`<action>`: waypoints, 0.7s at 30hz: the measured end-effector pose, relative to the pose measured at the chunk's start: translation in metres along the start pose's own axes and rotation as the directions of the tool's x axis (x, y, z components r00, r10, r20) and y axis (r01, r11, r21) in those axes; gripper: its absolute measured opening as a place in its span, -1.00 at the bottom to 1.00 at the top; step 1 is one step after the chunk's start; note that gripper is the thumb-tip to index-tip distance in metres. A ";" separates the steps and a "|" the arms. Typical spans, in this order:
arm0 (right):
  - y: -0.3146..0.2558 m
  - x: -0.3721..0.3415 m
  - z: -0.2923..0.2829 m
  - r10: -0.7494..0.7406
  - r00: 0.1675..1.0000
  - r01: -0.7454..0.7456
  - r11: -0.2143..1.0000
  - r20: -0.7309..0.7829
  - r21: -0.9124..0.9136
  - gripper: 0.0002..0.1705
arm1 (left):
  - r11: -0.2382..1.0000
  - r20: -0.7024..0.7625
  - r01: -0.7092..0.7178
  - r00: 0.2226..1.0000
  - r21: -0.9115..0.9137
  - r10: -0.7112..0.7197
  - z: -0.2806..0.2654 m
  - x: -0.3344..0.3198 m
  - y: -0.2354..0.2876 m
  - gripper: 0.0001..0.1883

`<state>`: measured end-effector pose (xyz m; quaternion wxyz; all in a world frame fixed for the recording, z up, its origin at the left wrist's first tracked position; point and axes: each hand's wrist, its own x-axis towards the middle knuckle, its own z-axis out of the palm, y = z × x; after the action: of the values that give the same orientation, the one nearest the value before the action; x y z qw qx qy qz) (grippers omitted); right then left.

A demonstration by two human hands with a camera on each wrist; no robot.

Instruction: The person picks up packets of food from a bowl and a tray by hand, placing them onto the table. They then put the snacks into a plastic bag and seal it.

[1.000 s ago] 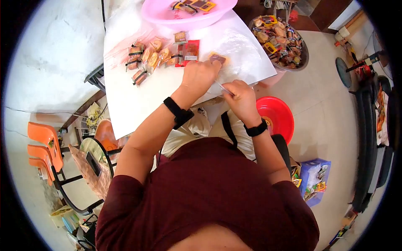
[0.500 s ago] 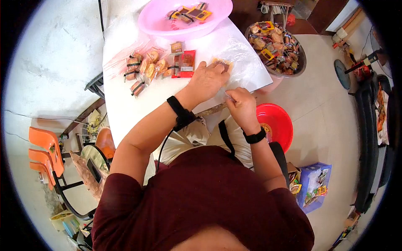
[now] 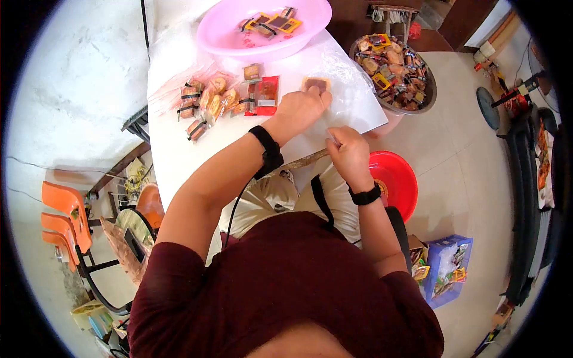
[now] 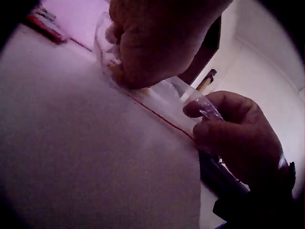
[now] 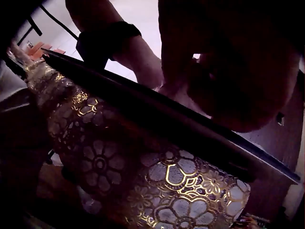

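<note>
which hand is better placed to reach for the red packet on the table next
Probably the left. The left hand, though at the yellow-edged packet, is nearer the red packet; the right hand is farther off, its fingers pinching clear plastic.

Orange chairs (image 3: 61, 197) nr wall (image 3: 77, 89); blue crate (image 3: 434, 258) on flr (image 3: 456, 173).

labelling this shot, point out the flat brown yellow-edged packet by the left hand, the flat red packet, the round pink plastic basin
Flat brown yellow-edged packet (image 3: 316, 82): head view, its brown upper middle
Flat red packet (image 3: 268, 89): head view, upper half
Round pink plastic basin (image 3: 218, 30): head view, inner left wall
</note>
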<state>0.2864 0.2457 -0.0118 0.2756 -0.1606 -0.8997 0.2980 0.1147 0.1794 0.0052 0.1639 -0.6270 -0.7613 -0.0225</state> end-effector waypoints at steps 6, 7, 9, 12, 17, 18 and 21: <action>0.005 0.003 -0.007 0.068 0.997 -0.067 0.997 -0.023 0.030 -0.81 | 0.996 0.061 -0.012 0.998 -0.085 0.017 -0.011 -0.012 -0.009 -0.87; 0.007 0.003 -0.008 0.076 0.997 -0.075 0.997 -0.029 0.031 -0.80 | 0.993 0.085 -0.030 0.996 -0.113 0.039 -0.015 -0.016 -0.010 -0.87; 0.008 0.002 -0.007 0.077 0.996 -0.074 0.996 -0.049 0.045 -0.79 | 0.983 0.064 -0.049 0.996 -0.177 0.061 -0.021 -0.024 -0.010 -0.89; 0.008 0.001 -0.003 0.053 0.996 -0.048 0.995 -0.068 0.085 -0.79 | 0.984 0.052 -0.087 0.994 -0.156 0.096 -0.026 -0.029 -0.009 -0.90; 0.005 -0.001 0.004 0.008 1.000 -0.007 0.995 -0.012 0.104 -0.78 | 1.000 0.061 0.022 0.998 -0.010 -0.021 -0.025 -0.023 -0.002 -0.91; 0.004 -0.001 0.004 0.005 1.000 -0.003 0.993 -0.019 0.119 -0.78 | 0.998 0.053 0.061 0.997 -0.004 -0.060 -0.026 -0.021 0.000 -0.90; 0.000 0.000 0.002 0.012 0.999 -0.005 0.988 -0.045 0.152 -0.79 | 0.990 0.076 0.138 0.987 0.028 -0.140 -0.023 -0.020 -0.001 -0.89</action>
<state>0.2853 0.2448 -0.0134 0.3065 -0.1497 -0.8671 0.3632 0.1225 0.1543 0.0217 0.1392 -0.5709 -0.8092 -0.0008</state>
